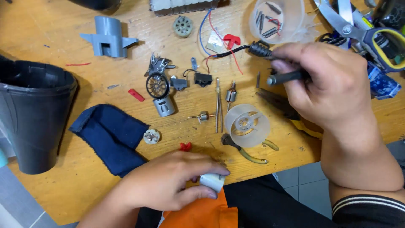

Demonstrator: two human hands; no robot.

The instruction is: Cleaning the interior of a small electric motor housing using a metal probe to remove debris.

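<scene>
while my left hand [168, 185] pinches a small white cylinder [212, 181] at the table edge [63, 198], right hand [325, 84] fingers closed round a dark tool handle [287, 77] above it, disassembly appears underway; the next move, i judge, calls for steady tip alignment.

1. Left hand [168, 183]: bare, no glove, no ring or watch showing. Nails short, with a dark purplish tint. Forearm bare as far as the frame edge, no sleeve in view.
2. Right hand [327, 84]: bare too, no ring, no wristband. Thumbnail has the same dark tint.
3. Right forearm bare down to a dark sleeve cuff [371, 209] at the lower right; the cuff is black with two thin pale stripes running round it.
4. Lap: black garment [261, 202] across the lower middle, with an orange fabric piece [202, 213] lying over it.
</scene>
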